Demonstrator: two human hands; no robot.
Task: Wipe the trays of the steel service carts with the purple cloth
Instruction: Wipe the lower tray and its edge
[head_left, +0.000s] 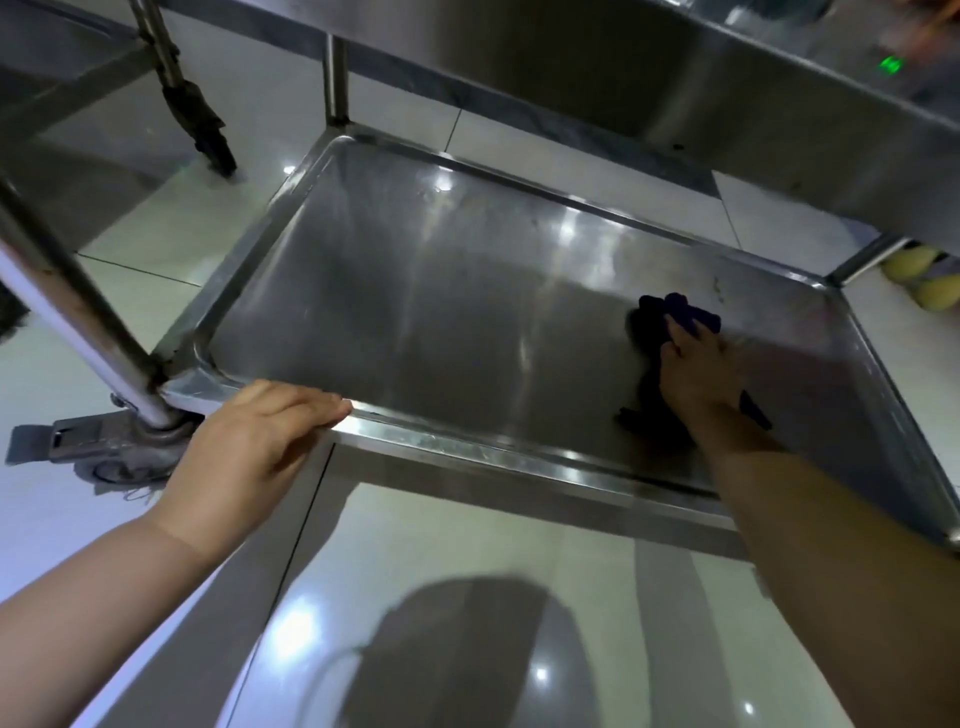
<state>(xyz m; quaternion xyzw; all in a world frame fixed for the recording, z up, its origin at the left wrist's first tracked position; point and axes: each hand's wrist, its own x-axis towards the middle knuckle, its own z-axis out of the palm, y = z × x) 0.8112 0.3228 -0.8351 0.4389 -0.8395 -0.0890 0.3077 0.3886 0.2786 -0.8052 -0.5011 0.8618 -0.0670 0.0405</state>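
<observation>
Left hand (249, 447): my fingers curled over the near rim of the lower tray (415, 322), thumb hidden
Right hand (701, 374): my fingers spread flat, pressing down
Purple cloth (670, 317): bunched beneath my right palm, on the tray floor, poking out past my fingertips

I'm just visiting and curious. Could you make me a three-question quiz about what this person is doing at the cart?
1. True or false: the right hand presses the cloth on the tray.
2. What does the left hand hold? A) the tray's near rim B) the cloth C) the caster
3. Fill in: the cloth lies toward the tray's ____ side.

Key: 1 true; 2 A; 3 right.
</observation>
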